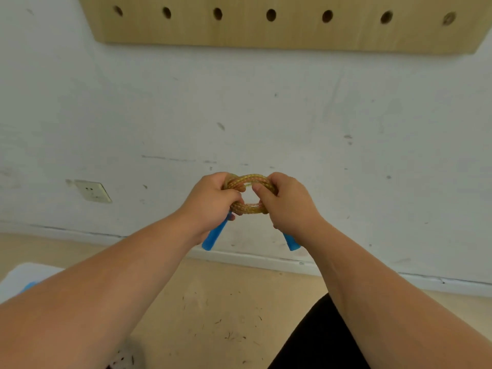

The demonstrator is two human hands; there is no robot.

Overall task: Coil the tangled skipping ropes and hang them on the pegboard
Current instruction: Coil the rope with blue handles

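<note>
The left hand [213, 198] and the right hand [287, 203] each curl their fingers round opposite sides of a small coiled skipping rope [250, 181], held in the air before the wall. One blue handle [214, 237] hangs at the coil's 7 o'clock and the second handle [291, 242] at 5 o'clock. The pegboard [266, 33] is at 12 o'clock. At 8 o'clock a white container [24, 275] holds something blue, too blurred to identify.

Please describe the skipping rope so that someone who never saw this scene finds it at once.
Below the wooden pegboard on the white wall, two hands meet. The left hand and right hand grip the skipping rope between them. It is the only yellowish braided coil, with blue handles sticking out beneath the hands.
</note>
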